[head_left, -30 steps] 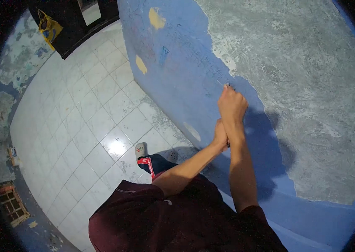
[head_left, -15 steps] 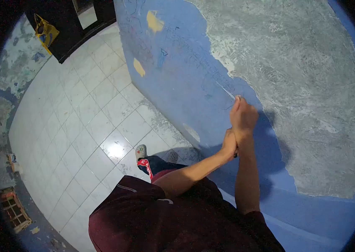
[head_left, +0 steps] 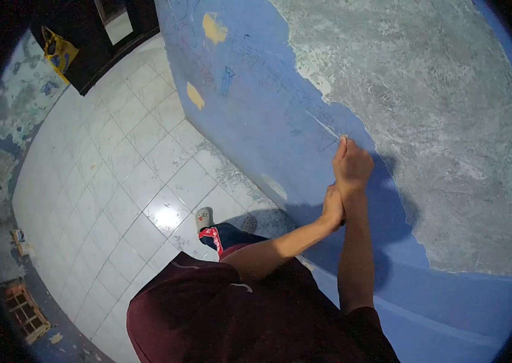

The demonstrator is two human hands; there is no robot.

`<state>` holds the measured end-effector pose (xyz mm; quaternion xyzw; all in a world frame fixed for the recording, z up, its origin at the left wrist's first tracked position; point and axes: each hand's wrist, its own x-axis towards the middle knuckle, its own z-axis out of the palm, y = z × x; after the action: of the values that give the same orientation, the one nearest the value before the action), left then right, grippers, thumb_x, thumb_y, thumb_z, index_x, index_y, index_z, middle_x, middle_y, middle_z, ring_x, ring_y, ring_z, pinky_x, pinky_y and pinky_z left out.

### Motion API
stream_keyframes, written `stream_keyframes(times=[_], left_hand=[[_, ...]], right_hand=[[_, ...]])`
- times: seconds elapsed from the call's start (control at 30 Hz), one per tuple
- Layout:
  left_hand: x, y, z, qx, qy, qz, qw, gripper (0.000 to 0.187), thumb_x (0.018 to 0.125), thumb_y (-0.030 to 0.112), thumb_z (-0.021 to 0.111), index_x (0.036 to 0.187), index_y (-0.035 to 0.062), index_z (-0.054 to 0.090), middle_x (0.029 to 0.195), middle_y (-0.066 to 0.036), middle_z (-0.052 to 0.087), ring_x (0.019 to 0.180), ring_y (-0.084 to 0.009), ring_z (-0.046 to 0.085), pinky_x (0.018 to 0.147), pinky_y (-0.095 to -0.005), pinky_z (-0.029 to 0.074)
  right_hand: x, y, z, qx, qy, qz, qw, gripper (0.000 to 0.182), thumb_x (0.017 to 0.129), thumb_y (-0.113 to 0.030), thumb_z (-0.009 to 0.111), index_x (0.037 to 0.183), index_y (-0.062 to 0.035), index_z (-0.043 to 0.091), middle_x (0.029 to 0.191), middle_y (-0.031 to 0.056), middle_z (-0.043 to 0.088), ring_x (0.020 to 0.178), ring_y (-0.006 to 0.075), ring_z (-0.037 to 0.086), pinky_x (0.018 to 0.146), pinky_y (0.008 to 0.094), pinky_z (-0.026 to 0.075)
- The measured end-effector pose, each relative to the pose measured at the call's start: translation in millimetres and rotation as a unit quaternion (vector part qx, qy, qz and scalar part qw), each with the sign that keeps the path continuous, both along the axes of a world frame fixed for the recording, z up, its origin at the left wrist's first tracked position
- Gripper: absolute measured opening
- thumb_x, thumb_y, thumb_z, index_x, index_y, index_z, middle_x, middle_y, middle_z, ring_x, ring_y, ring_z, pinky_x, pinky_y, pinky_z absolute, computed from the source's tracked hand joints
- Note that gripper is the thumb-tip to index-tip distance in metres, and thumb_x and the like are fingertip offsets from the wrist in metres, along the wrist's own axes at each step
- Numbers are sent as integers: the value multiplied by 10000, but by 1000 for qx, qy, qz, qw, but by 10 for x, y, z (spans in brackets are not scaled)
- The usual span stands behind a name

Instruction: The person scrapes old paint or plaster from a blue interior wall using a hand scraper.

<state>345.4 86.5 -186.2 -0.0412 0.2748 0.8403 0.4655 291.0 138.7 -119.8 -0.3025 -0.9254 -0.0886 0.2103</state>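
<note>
My right hand is closed in a fist against the blue painted wall, thumb uppermost. A small pale tip shows at that thumb; what the fist holds is mostly hidden and I cannot make it out. From the thumb a thin whitish scratch runs up and left across the paint. Just below, my left hand is closed beside the right wrist, and the end of a dark handle pokes out under it. Right of both hands lies a large bare grey plaster patch with a ragged paint edge.
White floor tiles stretch to the left, dusty along the wall. My shoe stands near the wall's foot. A yellow bag hangs by the dark furniture at the upper left. Peeling paint marks the far left wall.
The view has shifted slightly, so the wall sits a little farther left and up. Both hands keep their grip; the right fist is slightly farther from the upper end of the scratch.
</note>
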Motion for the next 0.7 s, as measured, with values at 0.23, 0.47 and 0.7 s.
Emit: stream_keyframes(times=[0.23, 0.47, 0.7], left_hand=[[30, 68, 3, 8, -139, 42, 989, 450, 957, 366, 375, 822, -23, 556, 673, -67, 559, 532, -163, 542, 431, -314, 386], [-288, 11, -179, -111, 21, 2, 994, 428, 940, 327, 401, 699, 6, 548, 508, -44, 479, 363, -144, 454, 299, -329, 266], [-360, -191, -164, -123, 40, -17, 991, 409, 923, 306, 424, 668, 19, 564, 483, -52, 492, 327, -152, 445, 280, -329, 250]], right_hand=[[-14, 75, -94, -4, -23, 3, 1000, 304, 926, -260, 493, 738, -64, 627, 598, 184, 605, 549, 377, 612, 523, 465, 491], [-298, -4, -118, -75, -50, -2, 996, 394, 963, -299, 389, 812, -34, 640, 689, 210, 648, 671, 395, 658, 614, 493, 527], [-310, -22, -312, 24, 77, 40, 996, 315, 943, -257, 475, 714, -107, 631, 533, 141, 601, 506, 328, 634, 463, 420, 507]])
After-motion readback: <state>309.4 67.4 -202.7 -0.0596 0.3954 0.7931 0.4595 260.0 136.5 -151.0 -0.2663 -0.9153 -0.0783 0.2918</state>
